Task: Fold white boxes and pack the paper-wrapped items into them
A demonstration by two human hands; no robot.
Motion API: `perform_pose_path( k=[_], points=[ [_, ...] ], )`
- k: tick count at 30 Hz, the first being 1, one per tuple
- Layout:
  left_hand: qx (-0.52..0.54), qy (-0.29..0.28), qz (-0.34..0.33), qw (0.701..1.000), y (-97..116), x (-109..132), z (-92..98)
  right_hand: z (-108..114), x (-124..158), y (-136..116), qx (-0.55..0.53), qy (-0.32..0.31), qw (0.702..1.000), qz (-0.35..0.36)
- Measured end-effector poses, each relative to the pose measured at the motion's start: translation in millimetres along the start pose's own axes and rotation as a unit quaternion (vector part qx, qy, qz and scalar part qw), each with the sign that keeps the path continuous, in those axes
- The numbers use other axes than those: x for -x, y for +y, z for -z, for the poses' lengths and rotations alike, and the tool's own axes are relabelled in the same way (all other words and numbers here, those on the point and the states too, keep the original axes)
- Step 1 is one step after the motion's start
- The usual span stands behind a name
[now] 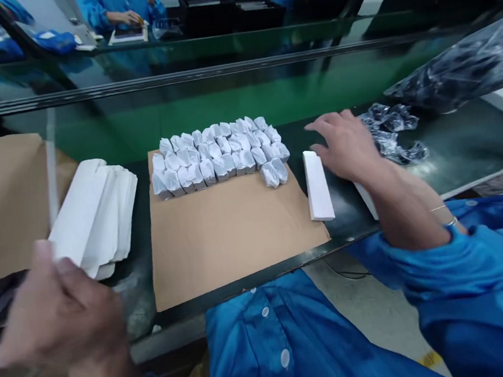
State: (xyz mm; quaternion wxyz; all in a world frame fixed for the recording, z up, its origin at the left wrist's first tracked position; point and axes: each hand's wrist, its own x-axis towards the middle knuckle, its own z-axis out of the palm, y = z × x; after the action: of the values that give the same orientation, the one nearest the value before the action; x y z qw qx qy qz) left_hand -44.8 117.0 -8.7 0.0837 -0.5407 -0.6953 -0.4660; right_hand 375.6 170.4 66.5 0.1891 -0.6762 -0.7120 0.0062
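My left hand, blurred at the lower left, pinches the lower end of a thin whitish strip that stands upright. Beside it lies a stack of flat white cartons. My right hand is over the worktop with its fingers apart and nothing in them. Just left of that hand, a long white box overlaps the right edge of a cardboard sheet. Several small white-wrapped pieces stand in rows along the sheet's far side, with a pair set in front at the right.
Black items in clear plastic lie right of my right hand, below a large clear bag. Brown cardboard is at the far left. Another person's sleeve reaches in at the right. People in blue work beyond the green barrier.
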Motion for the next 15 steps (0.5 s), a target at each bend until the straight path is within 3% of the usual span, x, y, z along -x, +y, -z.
perform_pose_path(
  k=[1,2,3,4,5,7,9,12,14,15],
  points=[
    [-0.039,0.031,-0.088,0.995,12.3,20.1,-4.5,-7.5,17.2,-21.9,-0.109,0.022,0.994,0.009],
    [-0.042,0.057,-0.181,0.981,27.3,42.6,-10.3,-18.1,35.7,-45.1,-0.241,-0.016,0.970,0.035],
    [-0.011,0.041,-0.263,0.964,44.0,65.7,-16.5,-31.0,53.5,-67.4,-0.360,-0.079,0.928,0.054],
    [0.031,-0.003,-0.337,0.941,60.6,87.3,-21.9,-44.9,69.1,-86.4,-0.444,-0.128,0.886,0.044],
    [0.073,-0.037,-0.379,0.922,75.6,105.5,-25.4,-58.3,80.9,-100.3,-0.500,-0.116,0.858,0.003],
    [0.132,-0.128,-0.394,0.901,95.6,125.5,-24.1,-76.7,90.2,-109.1,-0.546,-0.084,0.830,-0.071],
    [0.186,-0.185,-0.328,0.907,100.7,119.5,-12.3,-78.7,82.8,-95.9,-0.540,-0.129,0.829,-0.061],
    [0.275,-0.212,-0.087,0.934,92.8,76.6,8.2,-59.2,61.2,-66.7,-0.468,-0.360,0.800,0.107],
    [0.287,-0.339,0.009,0.896,86.3,47.2,12.7,-45.7,55.1,-61.3,-0.383,-0.447,0.783,0.203],
    [0.272,-0.396,0.036,0.876,83.6,37.3,11.4,-41.6,56.9,-64.1,-0.332,-0.431,0.809,0.224]
  ],
)
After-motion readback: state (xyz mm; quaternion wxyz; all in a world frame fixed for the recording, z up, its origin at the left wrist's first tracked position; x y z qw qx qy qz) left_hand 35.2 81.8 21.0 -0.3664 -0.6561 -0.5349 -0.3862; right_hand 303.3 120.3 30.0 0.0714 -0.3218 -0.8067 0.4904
